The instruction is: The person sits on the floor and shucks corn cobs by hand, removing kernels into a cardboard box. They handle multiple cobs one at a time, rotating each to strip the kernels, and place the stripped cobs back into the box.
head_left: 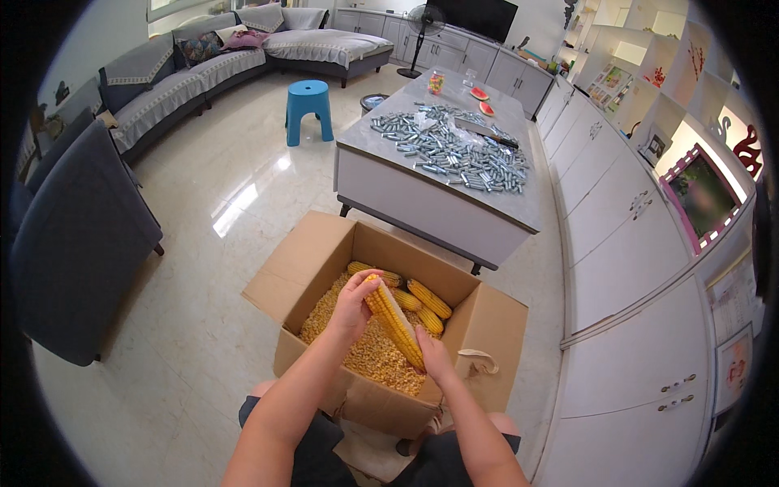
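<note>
An ear of corn [393,322] is held slantwise over an open cardboard box [324,280], partly stripped, with a pale strip along one side. My left hand [355,307] is closed around its upper end. Near the lower end, my right hand [432,354] grips the same ear, its fingers partly hidden behind it. Loose yellow kernels [381,361] cover the bottom of the box. Several whole ears, among them one corn cob [429,299], lie on the kernels toward the box's far side.
Beyond the box stands a grey table [438,199] bearing many small metal cylinders [454,146], a knife [495,138] and watermelon slices [485,108]. A blue stool [309,112] is farther left. White cabinets [625,390] line the right; a dark chair [81,243] stands at left.
</note>
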